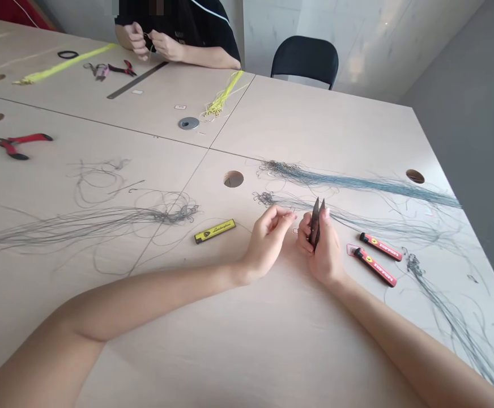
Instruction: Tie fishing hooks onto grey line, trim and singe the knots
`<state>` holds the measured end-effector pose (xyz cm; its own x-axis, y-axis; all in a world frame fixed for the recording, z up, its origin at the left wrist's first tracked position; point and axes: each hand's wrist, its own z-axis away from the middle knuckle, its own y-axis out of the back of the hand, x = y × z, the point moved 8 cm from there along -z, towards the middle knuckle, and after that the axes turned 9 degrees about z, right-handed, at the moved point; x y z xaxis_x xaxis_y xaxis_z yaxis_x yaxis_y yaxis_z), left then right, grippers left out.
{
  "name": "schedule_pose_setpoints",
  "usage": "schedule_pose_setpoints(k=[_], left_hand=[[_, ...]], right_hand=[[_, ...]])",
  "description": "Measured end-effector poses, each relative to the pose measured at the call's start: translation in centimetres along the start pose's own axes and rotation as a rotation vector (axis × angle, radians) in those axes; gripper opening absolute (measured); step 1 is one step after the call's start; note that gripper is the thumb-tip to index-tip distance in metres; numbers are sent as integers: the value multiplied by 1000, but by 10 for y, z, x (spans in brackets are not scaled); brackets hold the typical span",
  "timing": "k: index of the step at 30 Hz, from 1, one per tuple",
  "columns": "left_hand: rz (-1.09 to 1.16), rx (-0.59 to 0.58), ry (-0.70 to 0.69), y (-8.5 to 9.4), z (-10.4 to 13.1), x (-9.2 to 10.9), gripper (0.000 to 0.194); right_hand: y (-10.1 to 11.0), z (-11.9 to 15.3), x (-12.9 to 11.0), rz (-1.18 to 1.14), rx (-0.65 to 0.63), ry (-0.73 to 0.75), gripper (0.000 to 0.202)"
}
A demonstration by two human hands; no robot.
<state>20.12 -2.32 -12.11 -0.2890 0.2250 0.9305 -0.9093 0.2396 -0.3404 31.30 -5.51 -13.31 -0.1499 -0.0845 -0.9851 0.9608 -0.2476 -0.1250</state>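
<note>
My left hand (268,238) is closed in a pinch, thumb against forefinger. A tiny thin bit, perhaps a hook or line end, shows at its fingertips, too small to make out. Beside it my right hand (326,249) is wrapped around dark thread snips (315,224), whose two pointed blades stick up slightly apart. Behind the hands lies a bundle of fine grey fishing lines (302,204) with small hooks clustered at its left end. A yellow lighter (215,232) rests left of my left hand. Two red lighters (380,247) lie right of my right hand.
Other hooked line bundles include a blue one (357,182), a grey left one (102,220) and a grey right one (446,311). Red-handled pliers (21,145) lie far left. Across the table a person's hands (153,42) work near yellow strands (224,96) and a steel ruler (139,80).
</note>
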Motion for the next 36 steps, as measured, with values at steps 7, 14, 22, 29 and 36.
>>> schedule_pose_setpoints(k=[7, 14, 22, 29, 36], left_hand=[[-99, -126, 74, 5, 6, -10, 22], [-145, -157, 100, 5, 6, -11, 25], [-161, -213, 83, 0, 7, -9, 22], [-221, -220, 100, 3, 6, -9, 31], [-255, -269, 89, -1, -1, -6, 28]], right_hand=[[-1, 5, 6, 134, -78, -30, 29], [4, 6, 5, 139, -46, -9, 26], [4, 4, 7, 104, -33, -67, 29], [1, 4, 8, 154, -135, -34, 28], [1, 4, 8, 200, -172, -14, 26]])
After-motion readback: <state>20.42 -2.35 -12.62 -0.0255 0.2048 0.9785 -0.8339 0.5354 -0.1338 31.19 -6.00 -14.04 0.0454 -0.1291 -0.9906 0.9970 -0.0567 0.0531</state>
